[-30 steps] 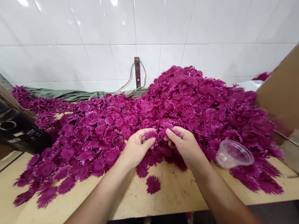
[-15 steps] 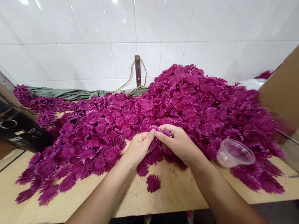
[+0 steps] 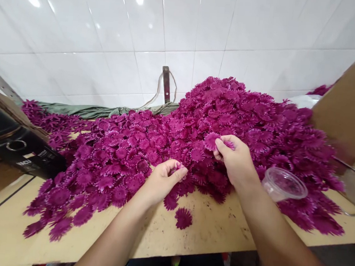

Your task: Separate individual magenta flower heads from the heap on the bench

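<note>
A big heap of magenta fabric flower petals (image 3: 229, 121) covers the back of a tan worktable (image 3: 212, 232). My left hand (image 3: 162, 179) is curled shut at the heap's front edge, pinching a small magenta flower piece between thumb and fingers. My right hand (image 3: 236, 161) is raised a little over the heap, fingers closed on a single flower petal (image 3: 211, 140) held at its edge. One loose flower (image 3: 183, 218) lies alone on the bare table just below my left hand.
A clear plastic cup (image 3: 284, 185) lies among the flowers right of my right hand. A black box (image 3: 16, 146) sits at the left edge. A cardboard panel (image 3: 353, 99) stands at the right. Green cloth (image 3: 85, 110) and a metal bracket (image 3: 166, 84) lie against the white tiled wall.
My hands were together at the heap's front; now they have parted. The right hand lifted up and right with a petal, while the left dropped slightly and kept its piece.
</note>
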### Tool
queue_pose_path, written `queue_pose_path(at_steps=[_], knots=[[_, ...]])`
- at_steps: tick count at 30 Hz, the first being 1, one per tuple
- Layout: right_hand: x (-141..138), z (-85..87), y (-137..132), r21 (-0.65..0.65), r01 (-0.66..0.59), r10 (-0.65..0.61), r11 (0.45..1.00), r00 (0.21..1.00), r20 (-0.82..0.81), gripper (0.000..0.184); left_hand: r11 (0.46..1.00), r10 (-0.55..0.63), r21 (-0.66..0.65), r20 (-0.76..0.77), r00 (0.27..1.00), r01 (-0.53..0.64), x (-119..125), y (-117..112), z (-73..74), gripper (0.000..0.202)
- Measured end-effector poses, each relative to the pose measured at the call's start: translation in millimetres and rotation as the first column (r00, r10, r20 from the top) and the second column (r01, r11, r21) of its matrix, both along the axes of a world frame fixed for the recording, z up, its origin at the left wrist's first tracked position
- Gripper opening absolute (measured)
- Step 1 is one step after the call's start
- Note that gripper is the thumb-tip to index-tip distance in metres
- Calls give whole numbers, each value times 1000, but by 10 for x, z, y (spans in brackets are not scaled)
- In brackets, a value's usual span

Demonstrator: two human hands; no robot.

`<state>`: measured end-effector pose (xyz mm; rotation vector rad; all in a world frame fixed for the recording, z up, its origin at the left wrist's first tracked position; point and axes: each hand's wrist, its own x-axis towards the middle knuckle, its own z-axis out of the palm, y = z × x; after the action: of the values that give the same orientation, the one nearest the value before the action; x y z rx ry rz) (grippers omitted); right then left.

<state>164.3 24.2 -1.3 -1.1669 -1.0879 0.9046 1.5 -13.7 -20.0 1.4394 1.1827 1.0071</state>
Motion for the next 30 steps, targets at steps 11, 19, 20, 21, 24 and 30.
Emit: queue_pose_path(at_steps=[11,19,20,21,24,30], knots=[[-101,-65,-95,-25,-159,160,987,961,227,21,905,212,396,-96,973,-158,134,102,67,28],[-106,-92,-174,-102,-288,284,952,957,-60,33,968,203,106,191,960,-226,211,235,67,10],[-76,-91,-192,-106,-294,285,950,954,-89,33,959,242,82,254,937,-270,167,276,54,11],[-41,-89,-207,-103,-281,271,954,957,-99,32,949,278,55,311,909,-309,119,311,43,10],[48,-72,-225,-79,-203,202,976,979,-29,26,948,304,-30,389,870,-318,18,361,27,4],[9,-48,-148,-74,-241,249,968,961,120,22,956,237,139,145,960,-257,118,265,48,34]])
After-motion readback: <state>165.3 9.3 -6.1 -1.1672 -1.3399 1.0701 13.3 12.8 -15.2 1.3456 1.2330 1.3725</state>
